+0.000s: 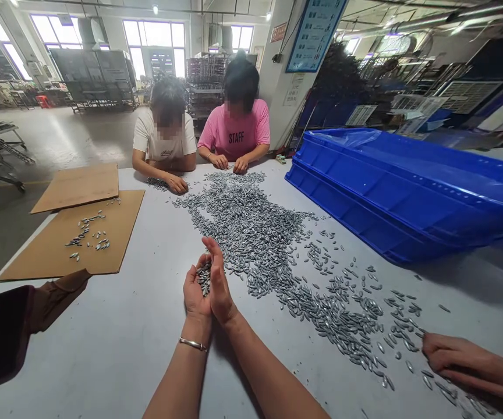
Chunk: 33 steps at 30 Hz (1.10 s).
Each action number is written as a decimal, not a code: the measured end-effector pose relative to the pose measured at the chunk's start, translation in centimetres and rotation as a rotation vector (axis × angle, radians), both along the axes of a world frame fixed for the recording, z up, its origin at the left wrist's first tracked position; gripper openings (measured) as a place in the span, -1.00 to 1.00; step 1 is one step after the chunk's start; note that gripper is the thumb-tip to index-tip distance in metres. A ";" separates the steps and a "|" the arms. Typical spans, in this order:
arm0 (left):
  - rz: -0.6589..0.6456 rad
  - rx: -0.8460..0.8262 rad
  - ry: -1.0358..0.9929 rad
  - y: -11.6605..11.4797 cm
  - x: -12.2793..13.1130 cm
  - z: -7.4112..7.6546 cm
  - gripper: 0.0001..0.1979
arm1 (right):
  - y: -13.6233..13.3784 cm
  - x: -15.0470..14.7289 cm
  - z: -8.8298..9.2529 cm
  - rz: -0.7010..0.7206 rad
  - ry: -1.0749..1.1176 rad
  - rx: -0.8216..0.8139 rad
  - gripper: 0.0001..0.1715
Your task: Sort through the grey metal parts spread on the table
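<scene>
My left hand point(196, 288) is cupped, palm up, around a handful of small silvery spindle-shaped metal pieces point(204, 278). Its fingers curl along the outer side of the handful. My right hand point(220, 283) stands on edge against it, fingers straight, walling in the pieces from the right; its palm side is partly hidden. Both hands are above the white table, at the near edge of a large spread pile of the same metal pieces point(251, 233). A metal bangle point(192, 344) circles my left wrist.
Two people sit across the table point(155, 326), hands at the pile. Another person's hand point(456, 355) touches pieces at right. Blue plastic crates point(365, 192) stand stacked at right. Cardboard sheets point(116, 233) with loose pieces lie left, near a sleeve point(59, 297) and a dark phone point(2, 337).
</scene>
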<state>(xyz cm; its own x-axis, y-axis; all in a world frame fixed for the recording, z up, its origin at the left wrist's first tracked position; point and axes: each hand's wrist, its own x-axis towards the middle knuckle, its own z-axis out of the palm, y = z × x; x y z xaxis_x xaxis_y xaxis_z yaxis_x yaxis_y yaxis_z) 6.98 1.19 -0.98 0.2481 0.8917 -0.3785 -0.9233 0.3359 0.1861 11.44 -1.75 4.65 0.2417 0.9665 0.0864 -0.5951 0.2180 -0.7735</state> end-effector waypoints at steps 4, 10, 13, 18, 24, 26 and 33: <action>0.009 -0.041 -0.041 0.0 0.1 0.3 -0.70 | 1.0 0.4 -0.5 -0.198 -0.014 0.140 -0.37; 0.088 -0.008 -0.143 0.3 -0.4 0.9 -0.65 | 2.7 1.9 -1.7 -0.324 0.150 -0.025 -0.58; 0.098 0.030 -0.146 0.5 -1.0 1.1 -0.63 | 3.0 1.6 -2.6 -0.195 0.275 -0.206 -0.56; 0.078 0.125 -0.139 0.8 -1.9 1.5 -0.60 | 3.0 0.4 -3.6 0.038 0.405 -0.243 -0.57; 0.046 0.203 -0.168 0.9 -2.4 2.0 -0.58 | 3.0 -0.4 -3.6 0.122 0.562 -0.279 -0.67; 0.038 0.220 -0.149 0.8 -2.4 2.0 -0.57 | 3.0 -0.5 -3.6 0.149 0.588 -0.283 -0.67; 0.029 0.230 -0.105 0.8 -2.5 2.3 -0.56 | 2.9 -0.5 -3.9 0.164 0.592 -0.302 -0.65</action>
<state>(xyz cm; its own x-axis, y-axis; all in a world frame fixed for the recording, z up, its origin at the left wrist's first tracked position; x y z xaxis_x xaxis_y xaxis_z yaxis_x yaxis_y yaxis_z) 4.46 2.00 1.33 0.2480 0.9588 -0.1388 -0.9503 0.2686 0.1572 10.95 1.16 0.74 0.0137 0.9557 -0.2940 -0.9435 -0.0850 -0.3203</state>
